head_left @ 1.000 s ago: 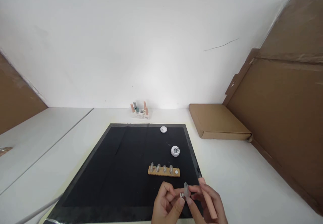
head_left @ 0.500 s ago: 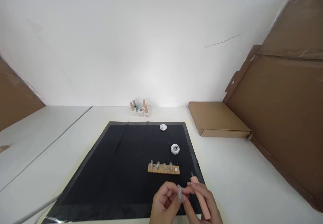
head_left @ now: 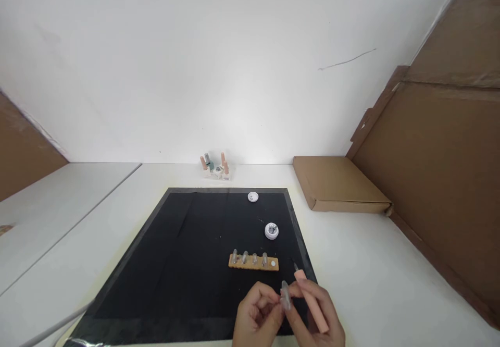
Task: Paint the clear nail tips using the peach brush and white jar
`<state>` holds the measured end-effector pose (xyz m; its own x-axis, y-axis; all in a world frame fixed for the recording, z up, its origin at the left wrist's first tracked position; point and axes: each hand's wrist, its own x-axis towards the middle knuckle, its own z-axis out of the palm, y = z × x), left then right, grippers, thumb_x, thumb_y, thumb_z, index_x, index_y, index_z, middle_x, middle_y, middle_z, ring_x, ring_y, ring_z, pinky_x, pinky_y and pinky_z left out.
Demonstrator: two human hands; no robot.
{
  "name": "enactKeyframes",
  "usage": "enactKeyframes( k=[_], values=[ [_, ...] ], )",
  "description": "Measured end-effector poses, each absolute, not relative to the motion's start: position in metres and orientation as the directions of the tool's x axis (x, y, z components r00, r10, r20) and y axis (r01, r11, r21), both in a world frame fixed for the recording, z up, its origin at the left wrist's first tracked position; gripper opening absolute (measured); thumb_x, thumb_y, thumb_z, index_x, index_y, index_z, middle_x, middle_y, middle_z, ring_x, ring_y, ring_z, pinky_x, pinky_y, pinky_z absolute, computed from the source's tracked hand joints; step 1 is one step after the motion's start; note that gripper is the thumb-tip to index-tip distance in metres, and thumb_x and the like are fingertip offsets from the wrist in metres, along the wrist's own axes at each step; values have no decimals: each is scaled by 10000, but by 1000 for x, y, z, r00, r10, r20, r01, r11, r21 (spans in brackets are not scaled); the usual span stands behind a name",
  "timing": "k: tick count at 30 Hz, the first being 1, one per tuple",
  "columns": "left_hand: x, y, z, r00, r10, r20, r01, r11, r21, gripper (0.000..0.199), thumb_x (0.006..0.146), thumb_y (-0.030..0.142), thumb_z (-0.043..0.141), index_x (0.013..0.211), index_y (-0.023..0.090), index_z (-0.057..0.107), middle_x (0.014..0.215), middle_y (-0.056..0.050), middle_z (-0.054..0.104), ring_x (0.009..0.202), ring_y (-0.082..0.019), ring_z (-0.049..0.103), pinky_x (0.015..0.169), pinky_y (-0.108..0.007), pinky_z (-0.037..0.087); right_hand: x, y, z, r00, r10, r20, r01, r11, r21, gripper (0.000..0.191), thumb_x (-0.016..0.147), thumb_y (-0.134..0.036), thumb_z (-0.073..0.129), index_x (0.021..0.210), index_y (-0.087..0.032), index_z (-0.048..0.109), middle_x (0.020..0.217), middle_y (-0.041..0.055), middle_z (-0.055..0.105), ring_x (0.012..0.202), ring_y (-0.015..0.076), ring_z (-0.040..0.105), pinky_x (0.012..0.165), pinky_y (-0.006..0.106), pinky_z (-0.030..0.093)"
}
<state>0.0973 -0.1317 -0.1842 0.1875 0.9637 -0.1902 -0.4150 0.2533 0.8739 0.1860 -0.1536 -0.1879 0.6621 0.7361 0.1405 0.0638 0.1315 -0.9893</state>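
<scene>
A greyish see-through nail tip (head_left: 286, 296) stands upright between the fingertips of my two hands. My right hand (head_left: 318, 315) pinches it and also holds a brush with a peach handle (head_left: 311, 301), its dark tip pointing up and left. Touching or very near the tip's left side, my left hand (head_left: 258, 315) has its thumb and forefinger pressed together; what lies between them is too small to make out. Just beyond the hands is a tan strip holder (head_left: 250, 267) with several similar nail tips standing on it and a white dot at its right end.
On the black mat (head_left: 175, 263) lie an open white jar (head_left: 271, 231) with grey contents and a white lid (head_left: 253, 197). Nail polish bottles (head_left: 225, 170) stand by the wall. A flat cardboard box (head_left: 344, 183) is at the back right, beside a larger cardboard panel (head_left: 437, 170).
The nail tip has shifted slightly right and up with my right hand's fingers, away from my left fingertips. The brush has tilted a little.
</scene>
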Motion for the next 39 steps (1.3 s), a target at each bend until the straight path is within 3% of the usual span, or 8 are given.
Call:
enactKeyframes(
  k=[2,10,20,23,33,39],
  values=[
    [97,-130,-184,153,970,-187,-399,233,887,398,641,515,811,682,177,605,591,-18,676,588,-151,611,607,-241,444,198,-145,-188,626,777,63,-3,83,-997,349,676,-432,787,900,-192,670,794,85,735,714,222,694,654,312,595],
    [73,-121,-179,-86,978,-190,-327,153,933,419,630,561,795,705,183,630,568,-15,684,551,-150,604,598,-243,479,222,-102,-198,559,829,17,10,14,-1000,438,614,-438,815,928,-161,687,741,58,741,658,205,688,645,313,591],
    [22,-95,-181,-343,922,-179,-162,130,978,427,605,576,802,760,205,657,605,-9,691,629,-182,631,643,-240,516,203,-89,-201,565,824,38,153,-59,-986,340,677,-399,735,933,-180,695,784,85,765,739,258,735,672,317,592],
    [10,-88,-190,-307,922,-235,-160,194,968,443,575,565,823,759,194,666,615,-17,700,652,-183,646,651,-220,524,203,-87,-199,555,830,60,207,-68,-976,294,684,-376,701,911,-189,700,788,87,767,720,257,737,649,307,590],
    [6,-86,-195,-259,951,-167,-89,149,985,390,648,543,777,756,184,671,611,-16,668,643,-187,653,644,-236,544,196,-87,-200,484,866,126,339,-52,-939,282,722,-369,617,931,-192,688,813,89,772,726,249,745,670,301,601],
    [-1,-89,-208,-174,982,-76,114,96,989,309,724,474,712,823,184,677,809,-78,712,814,-258,697,744,-322,570,202,-99,-205,433,887,159,387,-24,-922,304,757,-351,588,1006,-188,652,911,111,777,799,248,756,727,309,609]
  ],
)
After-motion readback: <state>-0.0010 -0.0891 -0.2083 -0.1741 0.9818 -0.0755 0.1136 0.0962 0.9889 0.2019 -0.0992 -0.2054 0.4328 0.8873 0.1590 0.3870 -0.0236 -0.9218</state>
